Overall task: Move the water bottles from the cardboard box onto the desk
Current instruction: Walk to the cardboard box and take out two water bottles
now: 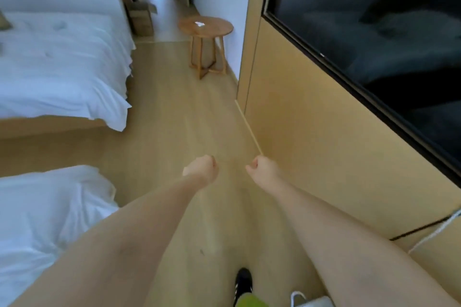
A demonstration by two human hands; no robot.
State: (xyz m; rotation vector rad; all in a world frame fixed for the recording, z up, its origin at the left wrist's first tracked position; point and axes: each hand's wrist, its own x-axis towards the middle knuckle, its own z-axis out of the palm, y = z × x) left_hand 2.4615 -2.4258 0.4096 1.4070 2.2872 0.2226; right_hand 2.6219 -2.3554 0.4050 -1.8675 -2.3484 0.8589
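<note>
**Bedroom aisle: both hands empty, box at far end**

Light wood flooring [189, 112] runs the length of the room between two beds and a panelled wall.

Nearest the camera, a black shoe with white stripes [243, 281] stands on the floor at the bottom edge. Beside it to the right is a white item with a loop handle [311, 300], cut off by the frame. A white cord [434, 232] hangs against the wall panel at lower right.

Both bare forearms extend forward over the floor. The left hand [202, 169] has its fingers curled into a loose fist and holds nothing. The right hand [262, 167] is likewise curled closed and holds nothing. The two hands are near each other but apart.

To the left, the near bed [45, 219] carries rumpled white bedding. Farther along, the second bed [59, 65] is also covered in white bedding that drapes over its wooden base. To the right, the tan wall panel [324, 144] holds a dark glass screen [374, 32].

Beyond the hands, a round wooden side table [205, 26] stands against the wall, with a small white item [199, 23] on its tabletop. The cardboard box [142, 17] sits on the floor at the far end, by the foot of the second bed, flaps open. Its contents cannot be seen; no bottles are visible.
</note>
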